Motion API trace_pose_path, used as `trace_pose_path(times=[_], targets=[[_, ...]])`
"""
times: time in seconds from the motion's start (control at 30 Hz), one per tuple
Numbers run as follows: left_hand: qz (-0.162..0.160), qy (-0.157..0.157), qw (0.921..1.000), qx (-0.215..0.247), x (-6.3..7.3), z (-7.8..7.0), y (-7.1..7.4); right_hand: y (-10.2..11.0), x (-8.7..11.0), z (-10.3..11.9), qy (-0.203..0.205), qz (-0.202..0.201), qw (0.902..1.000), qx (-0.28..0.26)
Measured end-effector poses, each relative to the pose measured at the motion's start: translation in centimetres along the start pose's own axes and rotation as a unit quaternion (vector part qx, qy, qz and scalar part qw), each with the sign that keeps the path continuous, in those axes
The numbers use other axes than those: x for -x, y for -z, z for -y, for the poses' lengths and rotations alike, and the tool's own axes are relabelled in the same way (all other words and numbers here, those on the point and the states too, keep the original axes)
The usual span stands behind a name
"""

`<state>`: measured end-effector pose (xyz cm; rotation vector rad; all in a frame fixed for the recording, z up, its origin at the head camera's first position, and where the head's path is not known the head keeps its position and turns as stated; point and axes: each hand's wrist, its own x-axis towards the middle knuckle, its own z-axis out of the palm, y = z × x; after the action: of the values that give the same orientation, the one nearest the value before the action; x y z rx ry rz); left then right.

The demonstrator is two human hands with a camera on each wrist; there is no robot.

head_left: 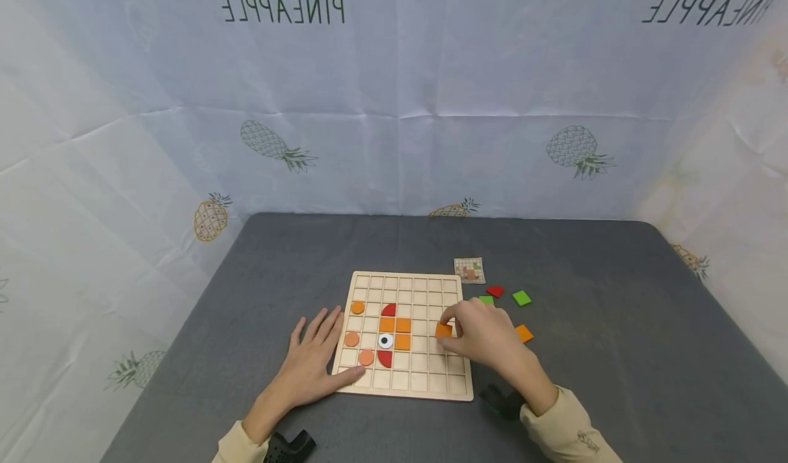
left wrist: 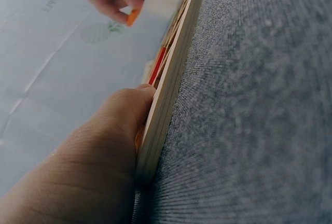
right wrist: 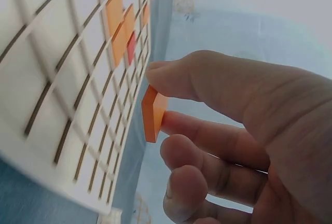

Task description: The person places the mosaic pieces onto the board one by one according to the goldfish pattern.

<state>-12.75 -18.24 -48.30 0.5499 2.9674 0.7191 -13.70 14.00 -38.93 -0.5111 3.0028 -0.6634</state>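
My right hand pinches an orange square tile between thumb and fingers, held over the right side of a wooden grid board. At the board's left edge lies my left hand, fingers spread and straight, the thumb resting on the near left corner. On the grid sit several orange square tiles, two red quarter-round pieces, a white eye piece and several round orange pieces. In the left wrist view, the thumb presses against the board's rim.
Right of the board lie loose tiles: a green one, a red one, and an orange one partly behind the right hand. A small pattern card lies beyond the board's far right corner. The grey table meets a pineapple-print cloth.
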Motion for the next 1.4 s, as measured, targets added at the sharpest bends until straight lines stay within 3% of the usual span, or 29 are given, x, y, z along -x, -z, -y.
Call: trace_pose_path(times=[0.43,0.67,0.9,1.4], targets=[[0.005,0.002,1.0,0.002,0.0,0.1,0.0,-0.8,-0.9,2.4,0.052,-0.001,0.9986,-0.01],[0.001,-0.002,1.0,-0.006,-0.1,0.1,0.0,-2.2,-1.1,3.2,0.069,0.013,0.9972,-0.025],[0.003,0.0,1.0,-0.003,0.0,0.1,0.0,-3.8,-1.2,3.7,0.073,0.042,0.9954,-0.047],[-0.001,0.001,1.0,-0.009,0.0,0.1,-0.1,-5.3,-1.1,3.8,0.079,0.041,0.9954,-0.035]])
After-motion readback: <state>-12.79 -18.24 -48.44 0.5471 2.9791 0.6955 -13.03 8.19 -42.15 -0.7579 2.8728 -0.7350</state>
